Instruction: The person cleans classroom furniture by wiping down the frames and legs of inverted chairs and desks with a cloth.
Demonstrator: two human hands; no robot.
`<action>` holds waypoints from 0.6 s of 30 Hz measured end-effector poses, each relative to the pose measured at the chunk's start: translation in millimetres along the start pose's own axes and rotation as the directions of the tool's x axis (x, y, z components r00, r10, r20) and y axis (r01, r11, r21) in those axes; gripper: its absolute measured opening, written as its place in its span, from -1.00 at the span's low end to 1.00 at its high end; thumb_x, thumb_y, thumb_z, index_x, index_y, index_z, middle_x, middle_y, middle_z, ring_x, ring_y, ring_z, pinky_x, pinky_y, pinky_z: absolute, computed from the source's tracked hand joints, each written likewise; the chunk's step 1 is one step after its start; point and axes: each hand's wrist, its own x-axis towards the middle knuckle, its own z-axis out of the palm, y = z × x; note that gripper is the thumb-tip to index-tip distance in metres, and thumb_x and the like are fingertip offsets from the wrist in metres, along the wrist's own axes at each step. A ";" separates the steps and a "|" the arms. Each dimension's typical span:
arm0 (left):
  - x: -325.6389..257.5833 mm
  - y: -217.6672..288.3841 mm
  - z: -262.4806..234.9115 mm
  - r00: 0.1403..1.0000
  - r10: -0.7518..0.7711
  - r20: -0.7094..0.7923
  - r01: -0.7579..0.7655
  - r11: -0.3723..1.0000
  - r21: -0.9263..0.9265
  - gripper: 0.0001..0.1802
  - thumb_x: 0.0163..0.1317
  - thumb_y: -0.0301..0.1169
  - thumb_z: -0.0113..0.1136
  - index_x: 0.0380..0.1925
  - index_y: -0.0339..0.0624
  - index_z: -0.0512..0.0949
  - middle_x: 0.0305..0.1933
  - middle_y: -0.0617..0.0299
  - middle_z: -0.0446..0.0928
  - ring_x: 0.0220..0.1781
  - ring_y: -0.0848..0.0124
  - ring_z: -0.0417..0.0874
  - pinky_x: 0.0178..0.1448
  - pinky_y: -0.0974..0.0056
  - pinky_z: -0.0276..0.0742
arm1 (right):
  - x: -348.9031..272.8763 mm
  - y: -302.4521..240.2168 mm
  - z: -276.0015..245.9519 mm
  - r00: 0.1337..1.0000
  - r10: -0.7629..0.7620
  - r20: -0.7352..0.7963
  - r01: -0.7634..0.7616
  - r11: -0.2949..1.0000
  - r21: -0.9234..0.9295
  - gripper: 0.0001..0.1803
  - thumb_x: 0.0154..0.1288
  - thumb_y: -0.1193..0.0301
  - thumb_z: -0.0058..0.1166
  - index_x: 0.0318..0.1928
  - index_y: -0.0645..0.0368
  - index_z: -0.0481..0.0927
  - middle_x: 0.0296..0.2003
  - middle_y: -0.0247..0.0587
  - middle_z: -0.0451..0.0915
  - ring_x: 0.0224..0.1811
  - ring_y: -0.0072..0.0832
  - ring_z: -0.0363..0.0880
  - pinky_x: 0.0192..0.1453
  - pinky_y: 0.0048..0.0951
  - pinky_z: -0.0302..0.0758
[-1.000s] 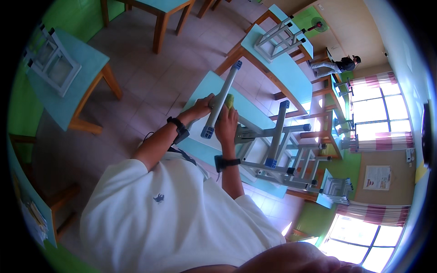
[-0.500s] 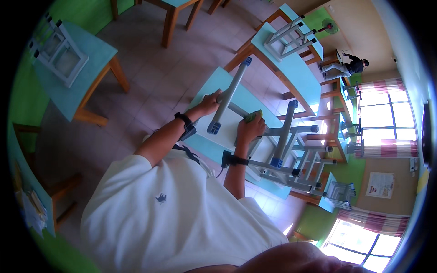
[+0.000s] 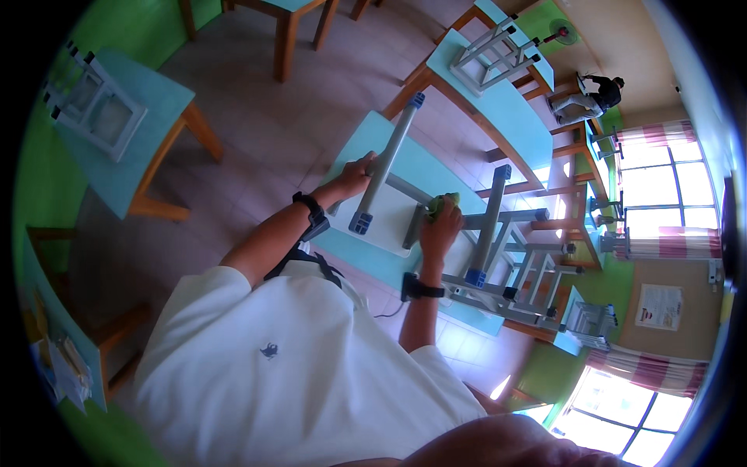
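Chair: a grey chair (image 3: 436, 226) lies upside down on the light blue table (image 3: 366, 140), right under both hands, with its legs sticking up.
Chair leg: the long grey leg (image 3: 387, 165) has blue caps at both ends. It runs away from me, from just below my left hand up past it toward the far table edge.
Left hand: my left hand (image 3: 359, 170) is closed around that leg, about in the middle of it. A black band sits on the wrist.
Right hand: my right hand (image 3: 440, 229) is curled shut on a green cloth (image 3: 445, 204) and presses it on the chair frame.
Cloth: it peeks out just past my right fingers, touching a grey bar. Only a bit of it shows.
Which way: the leg is to the left of my right hand, with a gap between them. Its long side points away from me, so I judge the cloth hand would have to go left and then rub up and down along it.
Nearer hand: the left hand is already on the leg. The right hand is near, but not touching it.
Around: more upside-down chairs (image 3: 529, 272) sit just right of my right hand. Another person (image 3: 599, 92) is far off.
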 end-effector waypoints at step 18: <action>-3.7 13.6 -12.4 0.992 -0.023 0.127 0.019 0.999 0.036 -0.68 0.26 -0.32 0.10 -0.02 -0.12 0.33 -0.15 0.04 0.51 -0.08 0.21 0.55 -0.01 0.15 0.43 | -6.0 -9.0 4.3 0.985 0.150 0.080 -0.154 0.987 0.051 -0.28 -0.02 0.49 0.23 0.24 0.07 0.34 0.12 0.16 0.39 0.25 0.15 0.30 0.38 0.04 0.23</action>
